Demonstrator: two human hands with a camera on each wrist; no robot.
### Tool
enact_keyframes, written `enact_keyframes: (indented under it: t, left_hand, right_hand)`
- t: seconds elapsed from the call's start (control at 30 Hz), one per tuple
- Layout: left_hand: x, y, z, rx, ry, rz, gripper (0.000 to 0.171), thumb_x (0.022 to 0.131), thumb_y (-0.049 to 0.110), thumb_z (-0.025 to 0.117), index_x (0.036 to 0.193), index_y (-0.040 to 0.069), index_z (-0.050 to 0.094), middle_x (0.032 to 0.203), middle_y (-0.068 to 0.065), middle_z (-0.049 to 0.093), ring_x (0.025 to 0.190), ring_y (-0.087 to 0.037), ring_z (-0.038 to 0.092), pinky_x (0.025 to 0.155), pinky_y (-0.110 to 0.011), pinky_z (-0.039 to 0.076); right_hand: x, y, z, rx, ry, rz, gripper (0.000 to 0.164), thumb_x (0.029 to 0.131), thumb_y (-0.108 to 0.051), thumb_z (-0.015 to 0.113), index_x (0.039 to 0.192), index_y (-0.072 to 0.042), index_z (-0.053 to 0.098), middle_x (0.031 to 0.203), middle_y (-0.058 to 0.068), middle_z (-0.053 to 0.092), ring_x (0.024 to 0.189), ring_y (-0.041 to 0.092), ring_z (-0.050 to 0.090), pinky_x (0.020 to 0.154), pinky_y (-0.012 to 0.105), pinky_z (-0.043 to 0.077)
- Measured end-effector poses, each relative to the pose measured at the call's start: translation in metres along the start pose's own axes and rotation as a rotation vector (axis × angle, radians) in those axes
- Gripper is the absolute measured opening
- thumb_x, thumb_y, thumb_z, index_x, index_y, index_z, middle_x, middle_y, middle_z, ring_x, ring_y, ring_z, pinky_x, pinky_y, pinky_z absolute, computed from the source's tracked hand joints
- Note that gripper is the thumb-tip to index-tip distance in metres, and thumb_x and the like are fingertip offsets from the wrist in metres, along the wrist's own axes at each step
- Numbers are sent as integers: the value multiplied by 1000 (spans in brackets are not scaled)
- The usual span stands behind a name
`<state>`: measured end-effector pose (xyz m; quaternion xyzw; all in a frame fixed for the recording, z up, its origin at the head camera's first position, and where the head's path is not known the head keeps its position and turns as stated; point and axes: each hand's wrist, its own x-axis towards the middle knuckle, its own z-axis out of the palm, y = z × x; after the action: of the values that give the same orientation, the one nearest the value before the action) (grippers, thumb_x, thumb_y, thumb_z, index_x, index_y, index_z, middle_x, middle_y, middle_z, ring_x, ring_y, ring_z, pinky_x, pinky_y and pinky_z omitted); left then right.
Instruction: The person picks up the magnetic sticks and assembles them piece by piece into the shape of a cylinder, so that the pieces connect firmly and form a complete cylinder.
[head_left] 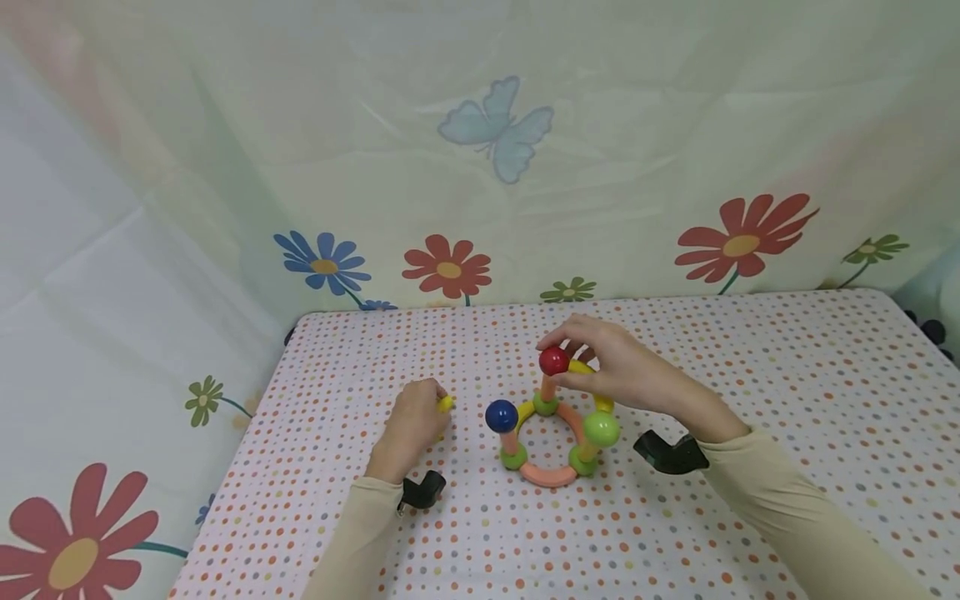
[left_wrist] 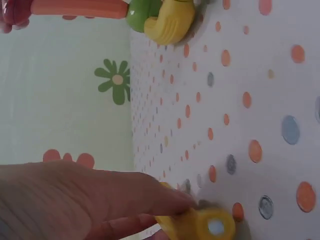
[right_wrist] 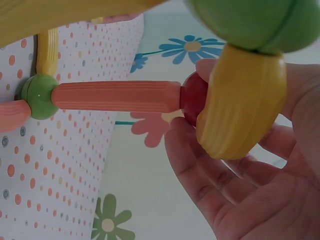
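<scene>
A toy frame of balls and rods stands on the table. Its ring has green balls, a pink curved rod (head_left: 549, 476) in front and a yellow one at the left. My right hand (head_left: 618, 367) holds the red ball (head_left: 553, 361) between thumb and fingers, atop an upright salmon rod (right_wrist: 117, 96). A yellow curved rod (right_wrist: 245, 100) runs from the red ball towards the light green ball (head_left: 602, 429). The blue ball (head_left: 502, 416) tops the left upright. Left of the frame, my left hand (head_left: 411, 421) pinches a yellow rod (left_wrist: 187, 225) low over the table, mostly hidden by the fingers.
A dotted cloth covers the table (head_left: 525, 550). Behind it hangs a pale curtain (head_left: 615, 150) printed with flowers and a butterfly. Black camera mounts sit at the left wrist (head_left: 423, 490) and right wrist (head_left: 671, 454), the right one beside the toy frame.
</scene>
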<state>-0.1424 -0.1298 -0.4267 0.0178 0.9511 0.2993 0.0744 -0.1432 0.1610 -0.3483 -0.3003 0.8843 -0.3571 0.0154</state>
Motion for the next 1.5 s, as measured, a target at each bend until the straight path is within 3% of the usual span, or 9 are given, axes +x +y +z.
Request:
enact_keyframes:
  t: [0.1,0.2,0.43,0.53,0.73,0.8,1.1,1.33,1.5]
  left_hand:
    - [2,2,-3,-56,-7,31,23,95,-3,69,117,-7,65,104,-22,70,75,-21,66,63,-30,56]
    - [6,6,-6,-130,-23,73,26,97,2,72,121,-4,65,110,-20,70,88,-23,69,68,-30,58]
    - [15,21,-11,-503,-102,164,35,93,10,80,125,-1,70,112,-14,74,89,-22,74,74,-40,64]
    - [18,32,-15,-592,-157,231,36,93,12,80,126,-1,71,111,-15,76,88,-21,75,79,-44,63]
    - [20,56,-23,-588,-279,301,36,94,16,80,126,2,73,112,-14,75,76,-19,73,82,-56,61]
    - [20,60,-24,-572,-304,313,35,94,15,80,125,2,74,112,-13,75,75,-18,72,82,-54,61]
    - [22,67,-26,-525,-336,327,31,96,19,78,122,4,76,105,-9,77,80,-16,70,86,-57,59]
    - [23,63,-29,-616,-412,274,32,103,18,68,128,0,71,115,-12,76,95,-19,68,81,-36,60]
    - [26,61,-30,-681,-472,264,32,103,13,65,130,-3,69,118,-15,76,100,-19,69,80,-33,58]
  right_hand:
    - [0,0,1,-3,3,9,37,87,-1,83,122,-1,70,111,7,66,98,23,67,81,40,58]
    - [-1,-1,1,-3,9,13,38,87,-1,84,121,-2,70,111,8,66,98,24,67,79,38,58]
    - [-1,-2,1,1,17,16,39,87,-3,85,122,-1,69,113,9,67,98,25,67,84,42,60]
    - [0,-2,1,5,19,13,40,86,-3,85,122,0,68,114,10,68,99,25,68,85,45,60]
    - [0,-2,0,10,19,10,39,86,-2,85,120,0,69,113,11,67,98,26,68,85,46,60]
    - [0,-2,0,11,21,6,38,85,-3,86,120,0,69,112,10,67,98,26,68,85,46,60]
    - [1,0,1,15,28,5,37,85,-2,85,119,-1,69,111,9,67,98,26,68,87,48,60]
    - [0,0,1,22,21,10,37,86,-2,85,120,0,69,112,10,68,99,27,68,88,50,59]
    - [-3,-11,-7,0,28,18,39,89,-8,84,125,-4,68,123,11,65,118,34,59,99,60,50]
